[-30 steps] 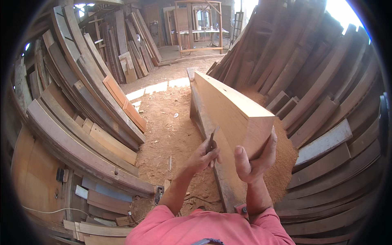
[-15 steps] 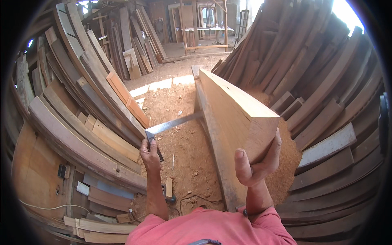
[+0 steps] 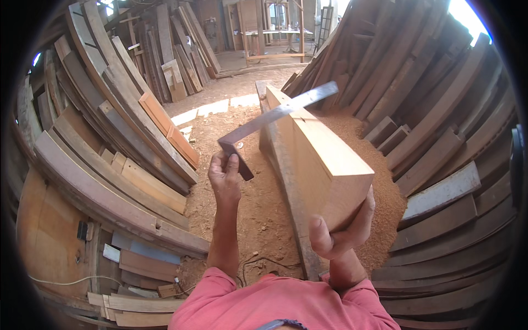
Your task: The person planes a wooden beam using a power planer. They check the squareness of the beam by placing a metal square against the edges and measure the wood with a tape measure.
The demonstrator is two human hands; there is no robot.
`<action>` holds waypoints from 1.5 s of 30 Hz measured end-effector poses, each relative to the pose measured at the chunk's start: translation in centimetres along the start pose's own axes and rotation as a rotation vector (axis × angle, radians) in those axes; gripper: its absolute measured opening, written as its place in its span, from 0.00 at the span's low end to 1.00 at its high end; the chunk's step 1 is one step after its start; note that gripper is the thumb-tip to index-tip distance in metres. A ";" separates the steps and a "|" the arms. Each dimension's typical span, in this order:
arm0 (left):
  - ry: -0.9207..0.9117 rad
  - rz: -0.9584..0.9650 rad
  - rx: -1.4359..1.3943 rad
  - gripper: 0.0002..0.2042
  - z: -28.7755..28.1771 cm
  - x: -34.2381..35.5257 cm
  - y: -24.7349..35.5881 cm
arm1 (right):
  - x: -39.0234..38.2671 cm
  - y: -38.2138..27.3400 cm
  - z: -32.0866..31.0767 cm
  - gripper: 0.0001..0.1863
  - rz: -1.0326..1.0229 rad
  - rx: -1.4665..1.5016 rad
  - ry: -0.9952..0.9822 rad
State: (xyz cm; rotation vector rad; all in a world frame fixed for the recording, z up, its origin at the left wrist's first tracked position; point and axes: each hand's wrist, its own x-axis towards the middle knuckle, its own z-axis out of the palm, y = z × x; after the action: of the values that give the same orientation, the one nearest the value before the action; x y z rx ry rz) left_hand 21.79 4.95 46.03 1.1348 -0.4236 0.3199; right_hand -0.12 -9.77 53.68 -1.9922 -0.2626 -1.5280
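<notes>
Square's blade (image 3: 280, 113): bare grey metal, flat and smooth, glinting white where it catches the light.
Square's stock (image 3: 242, 162): dark and matt; from here I can't tell wood from metal.
Pale beam (image 3: 319, 159): wood, smooth-faced and matt, its top bright.
Plank under the beam (image 3: 308, 261): dull brown wood, worn, rougher than the beam.
Sawdust (image 3: 382, 231): fine, loose, grainy.
Shirt (image 3: 275, 302): pink cloth, matt, softly creased.
2 orange-brown panels (image 3: 183, 147): wood, smooth, faintly sheened.
Whitish board (image 3: 445, 193): scuffed and stained on its face.
Boards at right (image 3: 434, 113): rough, dusty-looking, matt wood.
Pale cable (image 3: 71, 284): smooth, plastic-looking.
</notes>
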 end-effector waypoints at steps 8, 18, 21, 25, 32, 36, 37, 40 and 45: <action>-0.241 -0.194 -0.070 0.10 8.0 1.7 -3.1 | -2.7 -0.6 -0.8 0.59 0.119 0.110 -0.193; -0.331 -0.258 -0.049 0.09 9.1 1.3 -2.6 | -3.1 -0.1 -0.5 0.59 0.100 0.207 -0.200; -0.355 -0.249 -0.031 0.10 8.9 1.5 -2.3 | -2.9 0.1 -0.2 0.57 -0.005 0.140 -0.161; -0.343 -0.139 -0.005 0.10 8.7 1.2 -2.6 | -3.2 0.0 0.1 0.57 0.026 0.144 -0.146; -0.236 -0.113 0.032 0.10 9.7 1.6 -5.6 | -4.8 0.8 0.6 0.56 0.017 0.172 -0.097; -0.173 -0.224 -0.021 0.10 10.1 6.2 -11.9 | -4.7 0.6 0.8 0.56 -0.023 0.121 -0.074; -0.171 -0.233 -0.027 0.09 9.8 7.6 -13.9 | -4.8 0.4 0.9 0.56 -0.027 0.109 -0.073; -0.192 -0.235 0.002 0.09 9.4 8.3 -15.7 | -5.1 0.3 0.6 0.55 -0.023 0.075 -0.073; -0.234 -0.167 0.057 0.09 9.5 7.8 -15.8 | -5.3 0.2 0.1 0.56 0.005 0.074 -0.102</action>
State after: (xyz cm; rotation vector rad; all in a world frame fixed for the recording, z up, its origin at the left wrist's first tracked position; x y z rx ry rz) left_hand 34.22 -9.78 40.49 1.2599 -0.5236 0.0527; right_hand -1.58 -8.79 48.63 -2.0138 -0.3508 -1.3952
